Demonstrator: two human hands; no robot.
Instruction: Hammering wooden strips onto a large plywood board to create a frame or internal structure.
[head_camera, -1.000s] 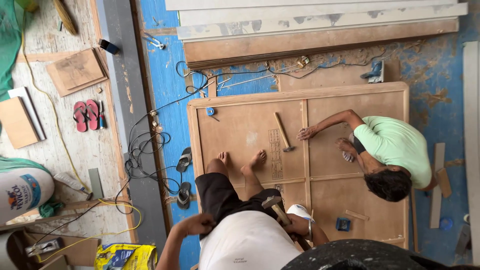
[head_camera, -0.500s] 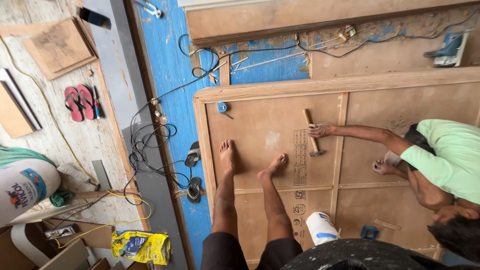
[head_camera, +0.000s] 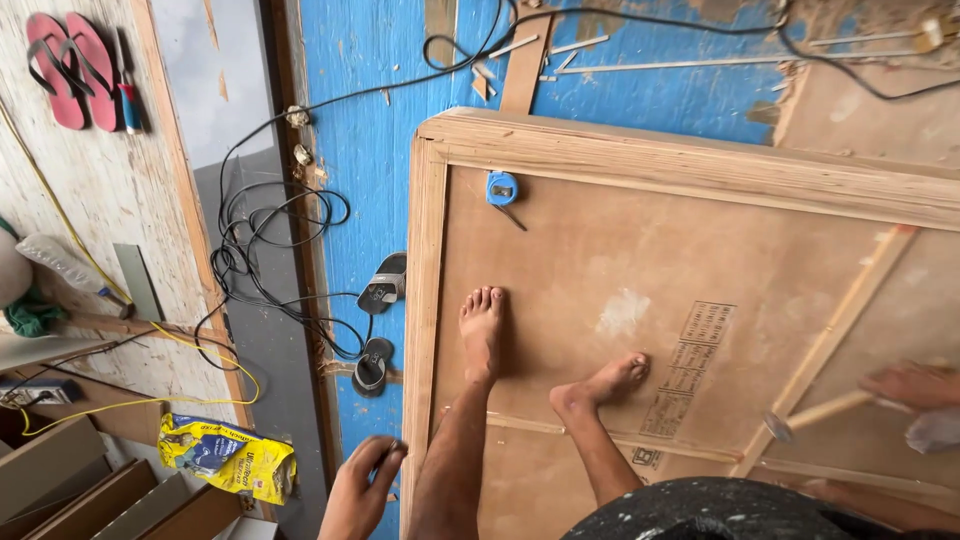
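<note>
My left hand (head_camera: 360, 490) hangs at the bottom edge, just left of the wooden panel's frame (head_camera: 425, 300). Its fingers are bent towards the thumb, and I cannot tell whether anything small sits between them. My right hand is out of view. My two bare feet (head_camera: 482, 330) (head_camera: 600, 385) stand on the brown board panel (head_camera: 620, 250). At the right edge a co-worker's hand (head_camera: 915, 385) holds a wooden-handled hammer (head_camera: 800, 415) against a thin strip (head_camera: 840, 330) on the panel. A blue tape measure (head_camera: 502, 187) lies near the panel's top left corner.
Black cables (head_camera: 270, 260) coil on the blue floor (head_camera: 360, 120) left of the panel, beside a pair of dark sandals (head_camera: 380, 320). Pink flip-flops (head_camera: 70, 70) lie top left. A yellow bag (head_camera: 230, 455), a yellow cord (head_camera: 130, 400) and stacked boards (head_camera: 90, 490) fill the lower left.
The view has closed in on the panel's left part. The co-worker's body has slid out of frame, leaving a hand and the hammer. My left hand has come into view.
</note>
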